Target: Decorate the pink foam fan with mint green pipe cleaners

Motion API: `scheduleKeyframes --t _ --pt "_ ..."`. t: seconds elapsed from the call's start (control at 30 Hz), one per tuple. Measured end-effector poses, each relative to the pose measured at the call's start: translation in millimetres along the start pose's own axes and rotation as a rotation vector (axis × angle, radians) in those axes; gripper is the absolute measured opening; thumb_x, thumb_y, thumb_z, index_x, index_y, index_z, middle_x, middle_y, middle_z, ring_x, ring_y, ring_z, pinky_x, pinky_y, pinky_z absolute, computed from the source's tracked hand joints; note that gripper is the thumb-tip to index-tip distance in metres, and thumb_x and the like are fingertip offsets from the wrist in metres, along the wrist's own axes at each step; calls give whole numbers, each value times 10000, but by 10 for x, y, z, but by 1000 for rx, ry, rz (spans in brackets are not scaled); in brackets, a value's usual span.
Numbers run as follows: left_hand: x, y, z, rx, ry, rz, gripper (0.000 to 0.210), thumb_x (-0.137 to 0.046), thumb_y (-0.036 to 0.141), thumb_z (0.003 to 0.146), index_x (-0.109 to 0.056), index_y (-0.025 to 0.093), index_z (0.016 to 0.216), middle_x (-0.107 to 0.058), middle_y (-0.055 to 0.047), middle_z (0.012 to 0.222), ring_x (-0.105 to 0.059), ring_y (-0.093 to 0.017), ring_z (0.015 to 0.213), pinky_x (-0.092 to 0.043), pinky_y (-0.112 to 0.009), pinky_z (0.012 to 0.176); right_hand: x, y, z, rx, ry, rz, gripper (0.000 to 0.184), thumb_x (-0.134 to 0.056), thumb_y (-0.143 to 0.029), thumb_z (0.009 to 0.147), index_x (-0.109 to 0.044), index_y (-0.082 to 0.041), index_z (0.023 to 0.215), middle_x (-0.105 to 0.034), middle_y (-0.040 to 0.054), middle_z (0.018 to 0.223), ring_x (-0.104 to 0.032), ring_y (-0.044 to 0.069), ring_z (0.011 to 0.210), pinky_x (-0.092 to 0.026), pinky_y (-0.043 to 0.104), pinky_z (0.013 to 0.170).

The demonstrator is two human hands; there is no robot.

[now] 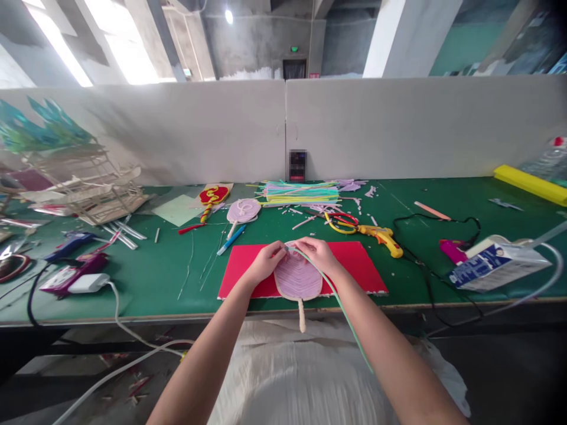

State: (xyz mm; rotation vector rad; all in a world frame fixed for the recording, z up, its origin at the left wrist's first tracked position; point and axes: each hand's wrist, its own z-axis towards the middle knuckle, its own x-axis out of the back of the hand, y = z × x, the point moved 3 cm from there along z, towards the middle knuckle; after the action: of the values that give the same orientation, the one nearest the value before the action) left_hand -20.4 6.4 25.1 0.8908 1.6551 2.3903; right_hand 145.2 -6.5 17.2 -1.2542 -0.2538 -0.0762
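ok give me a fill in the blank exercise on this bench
The left hand and right hand hold a fan-shaped piece coloured ____.
The board partly beneath it is coloured ____.
A strip running past the right hand is coloured ____.
The yellow glue gun lies on the person's ____ side.

Missing words: purple; red; green; right

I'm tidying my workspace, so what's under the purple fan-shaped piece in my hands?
The red board shows on either side of the purple fan-shaped piece, lying on the green table. Anything directly beneath the piece is covered.
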Motion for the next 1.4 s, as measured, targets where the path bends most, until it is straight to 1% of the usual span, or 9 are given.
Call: scheduleKeyframes --t 0.1,0.27,0.37,0.5,0.63,0.9,1.1,1.27,1.4 --pt "22 39 -17 22 15 -46 264 -413 359 872 -518 167 723 -554 2 682 -522 -133 695 -406 -248 699 61 -45 -9 187 44 -130 252 -483 -368 869 -672 -241 978 -689 32 924 -636 166 810 -512 282 716" --pt "68 60 -14 28 78 -135 259 -423 358 866 -530 162 735 -557 -5 700 -514 -135 708 -402 -253 711 130 -181 -94 508 -46 -457 253 -479 -222 887 -647 -298 1060 -680 18 1001 -613 159 928 -462 327 877" --pt "82 45 -8 42 97 -164 251 -434 353 860 -532 159 736 -551 -8 701 -514 -136 714 -400 -255 720 146 -236 -132 602 -87 -553 240 -498 -205 879 -660 -288 1035 -677 26 1023 -605 162 946 -469 335 863" --pt "78 22 -4 45 94 -163 252 -436 359 859 -532 158 740 -557 -11 709 -517 -139 726 -398 -258 722 141 -264 -114 628 -23 -498 185 -521 -220 871 -686 -269 942 -690 31 1009 -623 166 906 -456 366 876" --pt "63 12 -5 39 100 -143 245 -437 354 856 -526 159 739 -555 -6 712 -515 -138 727 -398 -255 721 74 -249 -72 583 14 -360 131 -563 -250 846 -694 -255 847 -701 27 876 -627 167 834 -477 346 811" --pt "32 -9 -25 42 58 -68 220 -478 354 825 -519 157 737 -540 9 706 -489 -128 697 -382 -229 643 -107 -256 5 436 -32 -205 60 -648 -295 777 -675 -242 766 -629 13 753 -583 164 764 -467 307 737" --pt "10 -27 -12 -21 14 -78 225 -475 350 840 -578 151 824 -610 -21 790 -548 -162 782 -422 -263 738 -161 -206 84 229 -60 -40 176 -696 -382 707 -636 -217 719 -551 10 822 -574 137 725 -468 268 642" --pt "-18 59 -30 -64 -58 -86 279 -434 367 877 -580 154 772 -631 -29 799 -571 -158 781 -429 -262 761 -163 -164 94 -19 -150 187 245 -673 -416 719 -549 -207 747 -530 -47 617 -541 105 531 -456 260 560" --pt "-29 111 -37 -88 -89 -126 277 -431 358 882 -590 149 794 -641 -41 824 -579 -164 805 -433 -275 790 -170 -173 91 -87 -151 279 284 -657 -447 724 -521 -198 739 -533 -53 573 -522 96 491 -446 247 525"
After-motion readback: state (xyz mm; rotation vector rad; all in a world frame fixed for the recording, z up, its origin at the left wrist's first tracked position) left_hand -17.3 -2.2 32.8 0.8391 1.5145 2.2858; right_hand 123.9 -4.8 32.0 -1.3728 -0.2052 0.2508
